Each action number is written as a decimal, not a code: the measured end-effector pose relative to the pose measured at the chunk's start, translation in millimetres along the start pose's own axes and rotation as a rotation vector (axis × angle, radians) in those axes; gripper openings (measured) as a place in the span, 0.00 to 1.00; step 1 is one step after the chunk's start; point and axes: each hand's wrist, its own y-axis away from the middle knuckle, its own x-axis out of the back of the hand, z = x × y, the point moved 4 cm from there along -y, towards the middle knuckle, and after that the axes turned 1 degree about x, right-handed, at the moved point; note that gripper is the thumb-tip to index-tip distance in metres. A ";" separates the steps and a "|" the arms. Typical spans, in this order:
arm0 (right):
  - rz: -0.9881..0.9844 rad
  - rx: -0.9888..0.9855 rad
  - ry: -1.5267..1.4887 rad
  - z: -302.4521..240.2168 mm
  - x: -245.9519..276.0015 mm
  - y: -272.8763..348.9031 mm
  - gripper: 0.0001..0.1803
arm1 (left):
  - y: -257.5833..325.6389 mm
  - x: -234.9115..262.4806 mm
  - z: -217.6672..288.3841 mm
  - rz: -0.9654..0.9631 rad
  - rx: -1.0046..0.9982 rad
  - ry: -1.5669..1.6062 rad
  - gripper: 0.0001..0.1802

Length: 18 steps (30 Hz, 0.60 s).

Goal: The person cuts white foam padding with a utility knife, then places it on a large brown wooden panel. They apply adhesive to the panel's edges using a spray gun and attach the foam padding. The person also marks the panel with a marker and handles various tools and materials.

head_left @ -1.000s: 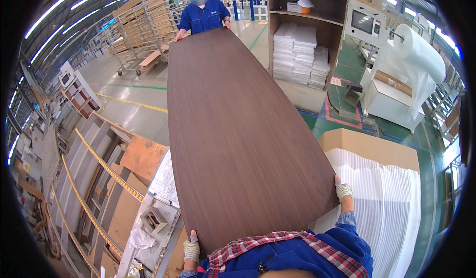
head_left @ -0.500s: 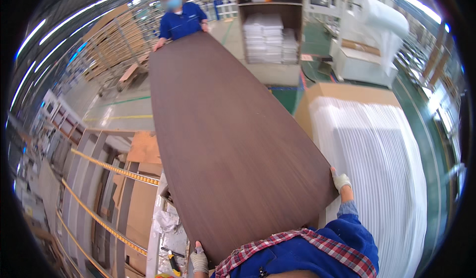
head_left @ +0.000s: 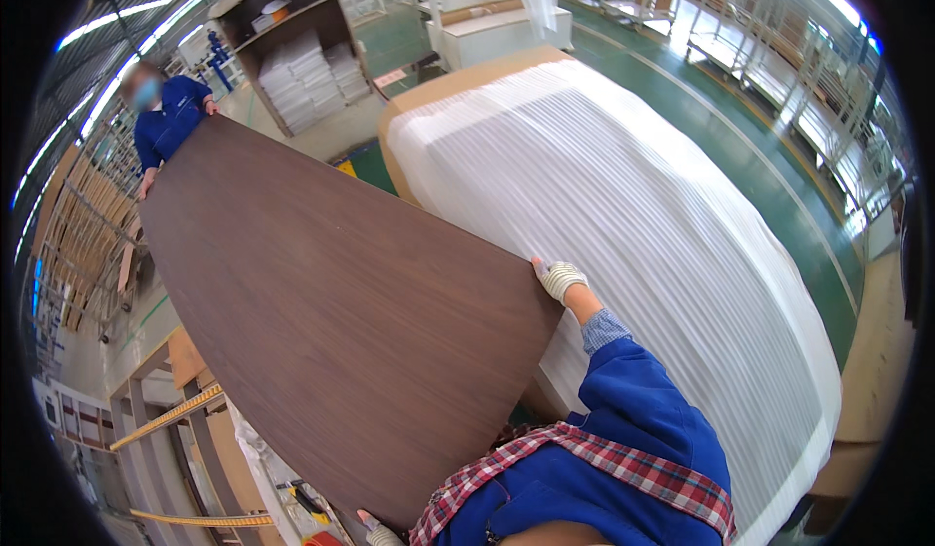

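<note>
A long dark brown wood-grain panel (head_left: 370,322) stretches from my waist away to the far left. At its right near edge, my right hand (head_left: 561,280), in a white knit glove with bare fingertips, grips the rim with the thumb on top. Low at the bottom of the picture, my left hand (head_left: 380,532), gloved alike, holds the left near edge; much of it is cut off by the picture's border. A co-worker (head_left: 171,117) in blue with a face mask holds the panel's far end with both hands.
A large stack wrapped in white foam sheet (head_left: 604,205) stands close on my right, with cardboard (head_left: 429,93) at its far end. Left of the panel is a frame rack with yellow strips (head_left: 175,414). A shelf cabinet (head_left: 292,49) and a white machine (head_left: 497,35) stand beyond.
My view has turned right, so panel and co-worker appear farther left and more of the foam-covered stack shows. Both my hands still hold the panel; my right arm reaches over the stack's edge.
</note>
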 end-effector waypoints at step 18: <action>0.135 -0.060 -0.201 290.8 -22.7 312.7 0.40 | 167.7 53.7 -191.0 -0.338 -0.130 -0.121 0.47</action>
